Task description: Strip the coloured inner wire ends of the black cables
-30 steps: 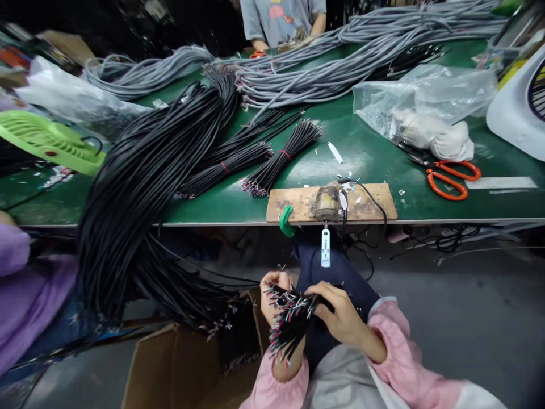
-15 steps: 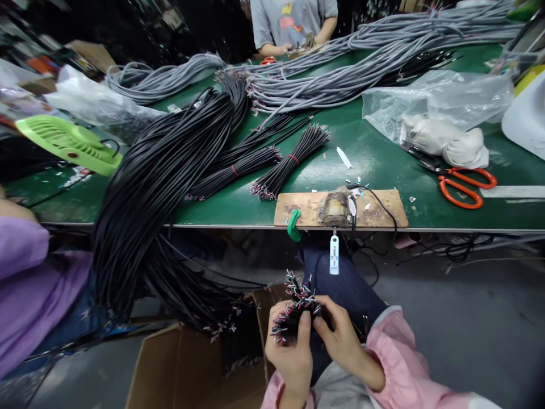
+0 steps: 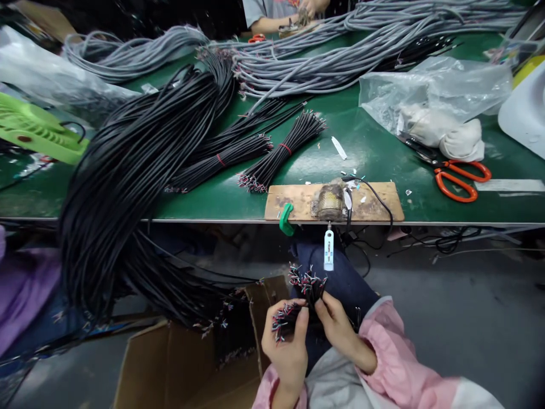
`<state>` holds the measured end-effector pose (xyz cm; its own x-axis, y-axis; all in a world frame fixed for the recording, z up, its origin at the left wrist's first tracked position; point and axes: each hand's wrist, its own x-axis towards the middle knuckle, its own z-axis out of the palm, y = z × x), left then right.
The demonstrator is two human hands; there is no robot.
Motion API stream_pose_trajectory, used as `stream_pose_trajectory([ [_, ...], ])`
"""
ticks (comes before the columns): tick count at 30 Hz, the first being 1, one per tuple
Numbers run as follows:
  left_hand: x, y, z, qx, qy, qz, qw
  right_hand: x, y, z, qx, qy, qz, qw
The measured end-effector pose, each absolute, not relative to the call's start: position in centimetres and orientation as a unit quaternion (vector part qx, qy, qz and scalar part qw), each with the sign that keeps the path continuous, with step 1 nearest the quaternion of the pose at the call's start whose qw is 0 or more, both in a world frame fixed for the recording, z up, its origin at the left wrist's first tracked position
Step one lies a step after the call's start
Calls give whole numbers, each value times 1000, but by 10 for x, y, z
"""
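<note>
My left hand is wrapped round a bundle of black cables whose stripped ends show red, white and green wires. Close beside it, my right hand grips a second bunch of the same black cables, its wire ends fanned upward. Both bunches are over my lap, below the table edge. In front of them, a small motor sits on a wooden board, with a light blue clip-like piece hanging from its shaft. A green clamp grips the board's front edge.
A cardboard box stands at lower left. A thick heap of black cables drapes off the table. Two tied bundles, gray cables, orange-handled scissors, plastic bag and green fan lie on the table. A co-worker's hands are opposite.
The cables between my hands have parted into two bunches, my right hand drawing one slightly away. The camera view has shifted, so the table scene sits higher and further left.
</note>
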<state>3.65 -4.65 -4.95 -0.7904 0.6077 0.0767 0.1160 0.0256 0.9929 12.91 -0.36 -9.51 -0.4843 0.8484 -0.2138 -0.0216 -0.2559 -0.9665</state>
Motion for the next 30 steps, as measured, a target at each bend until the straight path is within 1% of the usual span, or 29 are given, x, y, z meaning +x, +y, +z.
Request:
stream_pose_trajectory([
  [5,33,-47,-51,275,670,656,210,127,-1,-93,-381,-516,695,325],
  [12,32,-44,-48,324,681,621,212,125,2,-93,-368,-504,708,331],
  [19,29,-42,-42,361,670,612,217,124,3,-95,-368,-510,703,332],
  [22,26,-42,-39,389,668,598,212,126,1,-95,-377,-534,683,326],
  [25,25,-42,-36,411,669,585,204,130,-1,-93,-381,-567,645,342],
  [30,26,-40,-30,428,665,577,205,130,2,-89,-326,-591,633,379],
])
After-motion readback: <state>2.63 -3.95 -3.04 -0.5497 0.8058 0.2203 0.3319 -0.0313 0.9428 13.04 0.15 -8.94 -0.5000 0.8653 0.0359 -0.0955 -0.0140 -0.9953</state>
